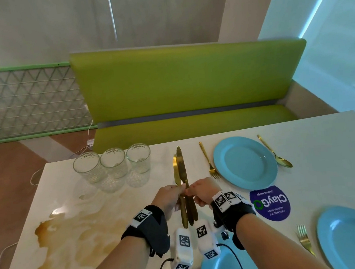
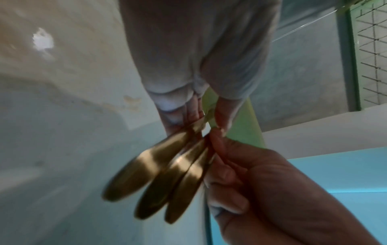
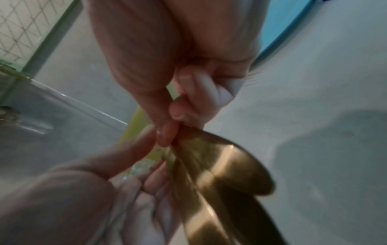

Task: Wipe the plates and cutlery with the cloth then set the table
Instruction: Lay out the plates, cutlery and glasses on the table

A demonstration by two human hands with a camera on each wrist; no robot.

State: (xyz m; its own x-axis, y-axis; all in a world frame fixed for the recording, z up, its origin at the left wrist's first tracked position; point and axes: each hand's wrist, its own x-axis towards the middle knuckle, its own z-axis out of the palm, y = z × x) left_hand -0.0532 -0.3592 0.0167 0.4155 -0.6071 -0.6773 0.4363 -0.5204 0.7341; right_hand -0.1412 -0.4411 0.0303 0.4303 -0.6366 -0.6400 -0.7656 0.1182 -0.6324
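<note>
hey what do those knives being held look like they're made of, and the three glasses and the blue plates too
Knives: likely metal with a gold-coloured polished finish; they catch bright highlights. Whether plated or solid cannot be told.
Glasses: clear glass or clear plastic, see-through, with a textured pattern in the walls.
Blue plates: smooth, slightly glossy, opaque; ceramic or melamine, the look leaves it open.

We've got both forearms reaching forward, nearly side by side, wrist bands on each. Our left hand (image 1: 169, 197) and right hand (image 1: 202, 192) meet in the middle, knuckles up, fingers curled in. Each pinches the knives (image 1: 183, 184) at mid-length between thumb and fingertips, the two hands almost touching.
</note>
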